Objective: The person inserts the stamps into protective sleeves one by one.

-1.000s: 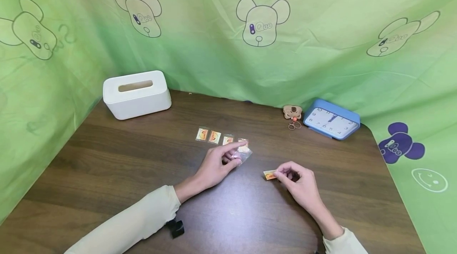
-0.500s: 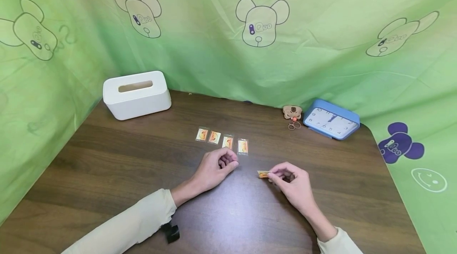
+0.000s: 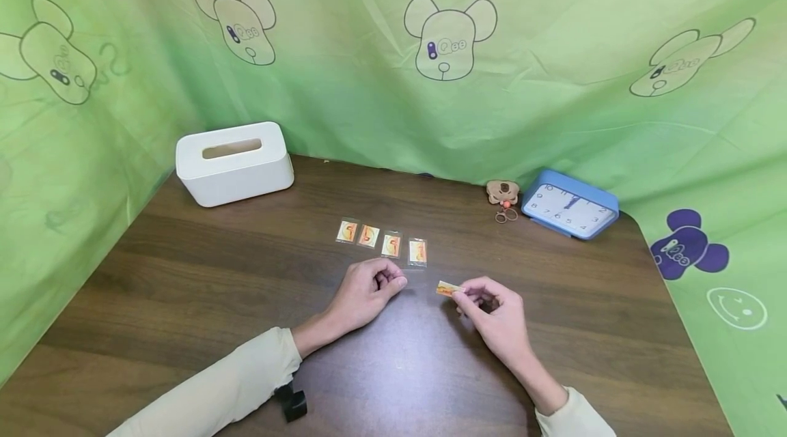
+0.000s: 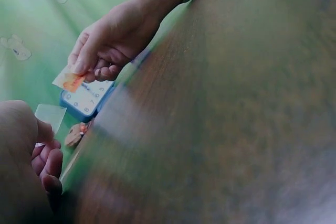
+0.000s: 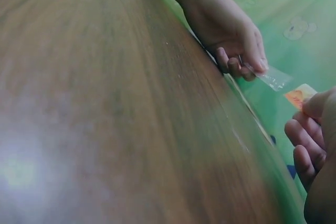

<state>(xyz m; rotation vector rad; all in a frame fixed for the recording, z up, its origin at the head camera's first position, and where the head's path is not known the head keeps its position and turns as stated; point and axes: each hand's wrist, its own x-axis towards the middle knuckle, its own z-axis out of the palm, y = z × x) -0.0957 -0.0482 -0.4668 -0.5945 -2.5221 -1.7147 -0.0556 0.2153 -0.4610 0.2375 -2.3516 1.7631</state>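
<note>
Between the thumb and fingers of my left hand (image 3: 365, 293) is a small clear plastic sleeve (image 5: 275, 78), plain in both wrist views but barely visible from the head. My right hand (image 3: 494, 311) pinches a small orange-and-yellow stamp-like card (image 3: 447, 288) by one end. The free end of this card points at the sleeve's edge, with a narrow gap between them in the right wrist view. Just beyond my left hand, several similar cards in clear sleeves lie in a row on the table; the rightmost sleeved card (image 3: 417, 252) sits slightly apart.
A white tissue box (image 3: 236, 167) stands at the back left of the brown wooden table (image 3: 203, 300). A blue clock (image 3: 572, 205) and a brown animal-faced keychain (image 3: 503, 193) are at the back right. Green printed cloth (image 3: 344, 102) hangs behind.
My right hand has moved left with the card, closer to my left hand. The left hand's extended index finger has drawn back and curled, uncovering the rightmost sleeved card.
</note>
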